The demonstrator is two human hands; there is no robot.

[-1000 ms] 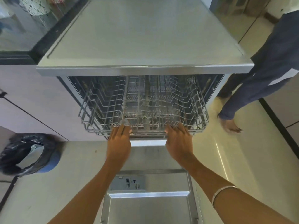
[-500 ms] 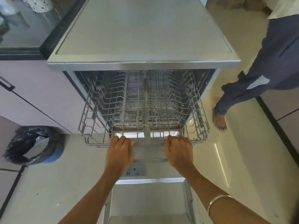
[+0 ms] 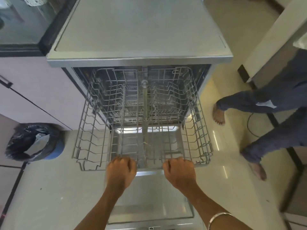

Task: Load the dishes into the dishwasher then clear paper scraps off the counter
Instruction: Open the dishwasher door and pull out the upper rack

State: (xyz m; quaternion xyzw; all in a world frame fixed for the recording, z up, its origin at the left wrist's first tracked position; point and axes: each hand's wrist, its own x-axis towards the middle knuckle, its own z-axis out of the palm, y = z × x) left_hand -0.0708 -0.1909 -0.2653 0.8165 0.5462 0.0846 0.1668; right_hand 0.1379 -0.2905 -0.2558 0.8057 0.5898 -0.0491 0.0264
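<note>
A steel dishwasher (image 3: 139, 59) stands open, its door (image 3: 149, 201) folded down flat below me. The grey wire rack (image 3: 86, 130) is drawn far out over the door and holds no dishes. My left hand (image 3: 121, 171) is closed around the rack's front rail left of centre. My right hand (image 3: 179, 171) grips the same rail right of centre. A second wire rack sits deeper inside the tub. No dishes or paper scraps show in the head view.
A blue bin with a black liner (image 3: 34, 141) stands on the floor at the left, beside pale cabinet fronts (image 3: 33, 90). Another person's legs and bare feet (image 3: 259, 130) are on the glossy floor to the right. A dark-edged counter (image 3: 21, 30) lies at the upper left.
Both hands have pulled the rack out of the dishwasher toward me, and their fingers have curled around its front rail. The person on the right has stepped nearer.
</note>
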